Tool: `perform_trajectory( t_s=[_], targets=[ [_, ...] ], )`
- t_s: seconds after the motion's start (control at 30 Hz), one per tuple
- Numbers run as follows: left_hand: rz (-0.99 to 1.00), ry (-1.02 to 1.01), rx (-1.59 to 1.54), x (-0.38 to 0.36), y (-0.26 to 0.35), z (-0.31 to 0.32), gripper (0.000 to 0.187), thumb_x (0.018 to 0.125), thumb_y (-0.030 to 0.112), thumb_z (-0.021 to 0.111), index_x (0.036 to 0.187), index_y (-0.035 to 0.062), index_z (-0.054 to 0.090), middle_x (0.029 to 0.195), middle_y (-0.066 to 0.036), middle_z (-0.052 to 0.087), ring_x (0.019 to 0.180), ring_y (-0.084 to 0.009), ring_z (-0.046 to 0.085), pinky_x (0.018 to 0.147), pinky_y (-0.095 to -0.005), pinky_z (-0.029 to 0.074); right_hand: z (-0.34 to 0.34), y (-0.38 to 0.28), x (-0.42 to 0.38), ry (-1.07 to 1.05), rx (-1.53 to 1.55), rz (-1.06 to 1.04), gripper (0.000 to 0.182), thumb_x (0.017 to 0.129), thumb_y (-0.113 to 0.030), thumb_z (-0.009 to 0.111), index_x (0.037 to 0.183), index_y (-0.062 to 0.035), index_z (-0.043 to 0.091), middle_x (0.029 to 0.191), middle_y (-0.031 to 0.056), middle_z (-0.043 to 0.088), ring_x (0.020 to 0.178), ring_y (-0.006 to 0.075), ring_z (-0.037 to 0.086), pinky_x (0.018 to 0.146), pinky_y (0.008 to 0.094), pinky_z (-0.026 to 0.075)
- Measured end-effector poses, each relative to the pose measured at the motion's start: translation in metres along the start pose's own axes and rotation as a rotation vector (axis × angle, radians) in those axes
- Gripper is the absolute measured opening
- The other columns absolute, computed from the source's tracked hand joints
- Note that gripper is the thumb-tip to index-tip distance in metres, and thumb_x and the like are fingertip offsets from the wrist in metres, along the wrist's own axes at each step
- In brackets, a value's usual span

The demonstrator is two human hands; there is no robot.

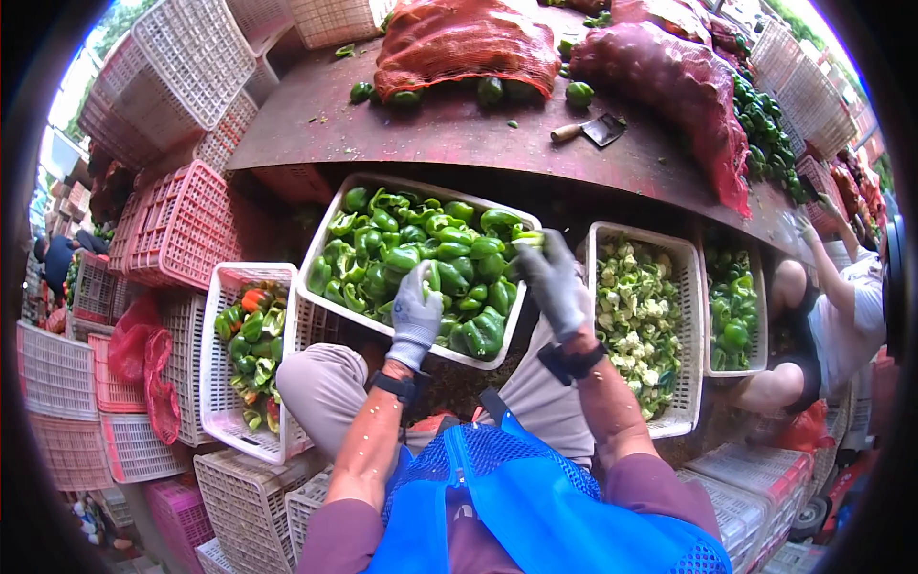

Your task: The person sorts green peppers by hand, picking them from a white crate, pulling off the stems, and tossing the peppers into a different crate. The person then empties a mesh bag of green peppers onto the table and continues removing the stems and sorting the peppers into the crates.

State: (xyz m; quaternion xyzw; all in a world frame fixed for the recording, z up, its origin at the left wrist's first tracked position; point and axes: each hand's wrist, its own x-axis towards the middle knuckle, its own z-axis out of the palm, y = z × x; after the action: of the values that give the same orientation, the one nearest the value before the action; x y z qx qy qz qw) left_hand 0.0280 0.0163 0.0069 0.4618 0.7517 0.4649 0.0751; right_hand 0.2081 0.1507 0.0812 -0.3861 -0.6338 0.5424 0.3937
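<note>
A white crate (pixel 316 263) full of green bell peppers (pixel 402 258) sits tilted in front of my knees. My left hand (pixel 418 311), in a grey glove, reaches over its near edge with fingers curled round a green pepper (pixel 433 277), of which only a pale part shows. Over the crate's right rim is my right hand (pixel 555 282), also gloved and smeared by motion. A pale green pepper piece (pixel 526 237) shows at its fingertips. To the right stands a white crate (pixel 690 325) holding pale pepper cores (pixel 636 316).
At left, a smaller white crate (pixel 218 383) contains green and reddish peppers. Red mesh sacks (pixel 469 48) and a cleaver (pixel 602 129) lie on the board (pixel 382 134) ahead. Another person (pixel 846 297) sits at right beside a crate of peppers (pixel 734 316). Stacked crates (pixel 182 225) rise at left.
</note>
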Motion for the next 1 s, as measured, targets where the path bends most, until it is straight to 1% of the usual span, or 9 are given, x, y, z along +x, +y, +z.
perform_trajectory(
  t_s=[0.03, 0.13, 0.23, 0.27, 0.33, 0.43, 0.57, 0.7, 1.0],
  targets=[
    [0.031, -0.019, 0.050, 0.008, 0.003, -0.004, 0.050, 0.077, 0.007, 0.057, 0.127, 0.0060, 0.057, 0.112, -0.019, 0.062, 0.105, -0.0373, 0.061, 0.094, -0.0424, 0.049, -0.024, 0.005, 0.005, 0.087, -0.160, -0.112, 0.025, 0.095, -0.021, 0.063, 0.111, -0.0024, 0.058, 0.081, 0.0066, 0.068, 0.068, 0.0104, 0.063, 0.061, 0.0273, 0.051],
    [0.216, -0.087, 0.351, 0.018, -0.008, 0.005, 0.050, 0.079, 0.012, 0.058, 0.128, 0.0089, 0.056, 0.117, -0.016, 0.060, 0.103, -0.0356, 0.060, 0.089, -0.0441, 0.049, -0.099, 0.020, 0.022, 0.298, -0.795, -0.168, 0.031, 0.089, -0.026, 0.068, 0.113, -0.0079, 0.060, 0.088, 0.0163, 0.070, 0.078, 0.0316, 0.071, 0.069, 0.0442, 0.054],
    [0.225, -0.395, 0.767, 0.014, -0.010, 0.019, 0.054, 0.078, 0.024, 0.066, 0.131, 0.0196, 0.057, 0.132, -0.010, 0.052, 0.116, -0.0317, 0.051, 0.090, -0.0456, 0.044, -0.132, 0.028, 0.015, 0.049, -1.539, 0.103, 0.052, 0.083, -0.029, 0.071, 0.129, -0.0119, 0.054, 0.125, 0.0210, 0.060, 0.108, 0.0382, 0.062, 0.086, 0.0492, 0.052],
    [0.281, -0.439, 0.782, 0.009, -0.011, 0.018, 0.054, 0.079, 0.028, 0.067, 0.132, 0.0212, 0.057, 0.134, -0.010, 0.052, 0.117, -0.0325, 0.051, 0.090, -0.0457, 0.044, -0.129, 0.026, 0.018, -0.064, -1.396, 0.175, 0.059, 0.083, -0.034, 0.071, 0.134, -0.0100, 0.052, 0.136, 0.0222, 0.052, 0.123, 0.0380, 0.053, 0.098, 0.0498, 0.048],
    [0.336, -0.444, 0.708, 0.003, -0.013, 0.021, 0.056, 0.082, 0.038, 0.068, 0.133, 0.0205, 0.057, 0.140, -0.012, 0.050, 0.122, -0.0358, 0.047, 0.093, -0.0482, 0.042, -0.101, 0.055, 0.032, -0.015, -1.132, -0.171, 0.060, 0.083, -0.030, 0.071, 0.137, -0.0108, 0.052, 0.140, 0.0214, 0.051, 0.127, 0.0402, 0.050, 0.105, 0.0472, 0.043],
    [0.140, -0.417, 0.316, 0.012, -0.032, 0.024, 0.054, 0.085, 0.039, 0.065, 0.134, 0.0180, 0.058, 0.142, -0.014, 0.049, 0.126, -0.0387, 0.044, 0.096, -0.0516, 0.039, -0.010, 0.026, 0.057, -0.138, -1.020, -0.314, 0.056, 0.088, -0.036, 0.066, 0.138, -0.0113, 0.053, 0.142, 0.0226, 0.048, 0.132, 0.0403, 0.044, 0.109, 0.0485, 0.037],
    [0.258, -0.271, 0.719, 0.030, -0.040, 0.019, 0.056, 0.088, 0.043, 0.060, 0.138, 0.0167, 0.055, 0.143, -0.017, 0.047, 0.132, -0.0427, 0.038, 0.108, -0.0543, 0.031, 0.087, 0.098, 0.103, -0.051, -0.994, -0.327, 0.060, 0.092, -0.047, 0.057, 0.143, -0.0165, 0.048, 0.146, 0.0205, 0.044, 0.136, 0.0421, 0.039, 0.112, 0.0558, 0.028],
    [0.204, -0.334, 0.770, 0.013, -0.070, 0.045, 0.064, 0.085, 0.047, 0.064, 0.141, 0.0194, 0.053, 0.148, -0.019, 0.039, 0.139, -0.0499, 0.026, 0.116, -0.0627, 0.014, 0.109, 0.149, 0.094, -0.228, -1.048, -0.269, 0.063, 0.094, -0.057, 0.047, 0.148, -0.0237, 0.044, 0.147, 0.0202, 0.046, 0.143, 0.0416, 0.031, 0.118, 0.0575, 0.014],
    [0.125, -0.358, 0.665, 0.027, -0.066, 0.068, 0.068, 0.080, 0.047, 0.066, 0.140, 0.0175, 0.053, 0.148, -0.021, 0.037, 0.139, -0.0533, 0.022, 0.115, -0.0672, 0.010, 0.116, 0.170, 0.133, -0.318, -1.043, -0.342, 0.059, 0.092, -0.054, 0.050, 0.142, -0.0230, 0.053, 0.130, 0.0233, 0.051, 0.133, 0.0394, 0.038, 0.118, 0.0543, 0.018]
  ],
)
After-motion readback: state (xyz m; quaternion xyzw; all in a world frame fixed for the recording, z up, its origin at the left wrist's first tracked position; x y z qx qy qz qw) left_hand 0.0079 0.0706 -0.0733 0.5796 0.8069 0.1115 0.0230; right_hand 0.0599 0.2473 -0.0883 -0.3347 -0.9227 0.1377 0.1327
